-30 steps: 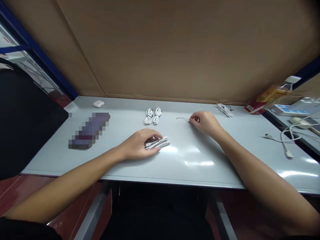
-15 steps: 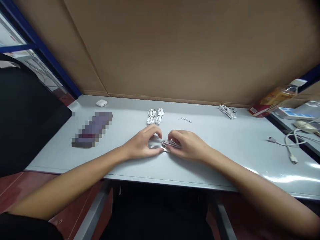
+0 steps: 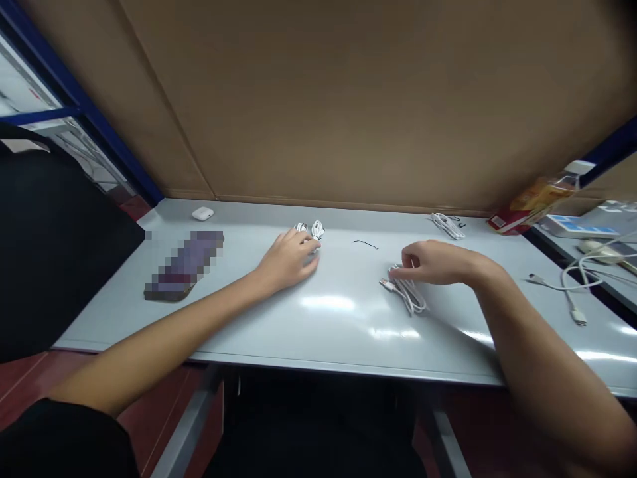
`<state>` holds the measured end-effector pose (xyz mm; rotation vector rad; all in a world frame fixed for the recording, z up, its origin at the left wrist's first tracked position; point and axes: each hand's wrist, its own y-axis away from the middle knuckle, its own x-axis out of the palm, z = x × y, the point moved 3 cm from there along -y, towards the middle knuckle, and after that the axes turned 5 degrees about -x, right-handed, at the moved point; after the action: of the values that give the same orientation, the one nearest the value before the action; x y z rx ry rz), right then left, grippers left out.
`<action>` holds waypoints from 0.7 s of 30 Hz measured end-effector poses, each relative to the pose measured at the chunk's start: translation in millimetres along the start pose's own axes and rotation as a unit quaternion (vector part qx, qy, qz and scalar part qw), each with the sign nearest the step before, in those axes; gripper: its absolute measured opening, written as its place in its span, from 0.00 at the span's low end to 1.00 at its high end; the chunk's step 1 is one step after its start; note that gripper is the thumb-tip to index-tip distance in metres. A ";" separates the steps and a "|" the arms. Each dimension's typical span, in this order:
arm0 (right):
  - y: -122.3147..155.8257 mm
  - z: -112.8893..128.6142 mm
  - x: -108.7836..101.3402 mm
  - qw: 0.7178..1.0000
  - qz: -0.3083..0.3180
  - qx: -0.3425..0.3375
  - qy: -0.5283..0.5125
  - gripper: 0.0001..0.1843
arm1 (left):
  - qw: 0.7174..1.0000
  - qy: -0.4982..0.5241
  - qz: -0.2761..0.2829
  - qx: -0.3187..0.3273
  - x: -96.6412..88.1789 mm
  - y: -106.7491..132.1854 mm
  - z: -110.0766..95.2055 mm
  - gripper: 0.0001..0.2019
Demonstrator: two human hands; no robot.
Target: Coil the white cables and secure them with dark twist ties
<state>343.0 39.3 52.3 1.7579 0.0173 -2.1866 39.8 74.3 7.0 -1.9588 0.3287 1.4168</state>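
Near the middle of the desk my left hand (image 3: 292,260) lies palm down with its fingers stretched and a little apart. Its fingertips are at two coiled white cables (image 3: 317,230), partly covering them; whether it touches them I cannot tell. Farther right, my right hand (image 3: 432,261) is closed, thumb and fingers pinching the upper end of a loosely folded white USB cable (image 3: 412,296). That cable's plug (image 3: 387,285) points left, and its loops hang or rest toward the front edge. Between the hands, farther back, lies a thin black twist tie (image 3: 365,243).
A white earbud case (image 3: 203,213) and a blurred-out phone-like object (image 3: 186,265) lie at left. Another white cable bundle (image 3: 448,226) is at the back right, beside a lying bottle (image 3: 535,199). Loose white cables (image 3: 572,285) trail over the right end. A cardboard panel (image 3: 318,99) stands behind.
My hands have parted. The right one has moved right with the folded USB cable; the left one has gone back and left to the two coiled cables, its fingers now stretched.
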 end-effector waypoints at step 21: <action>-24.6 86.1 64.7 0.960 -0.176 -0.200 -0.084 0.08 | 0.964 0.264 0.010 -0.038 -3.5 16.1 -35.8 0.05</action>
<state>243.3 27.7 6.3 1.4193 0.7291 -2.3514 55.7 38.4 10.1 -2.3855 0.5395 0.9036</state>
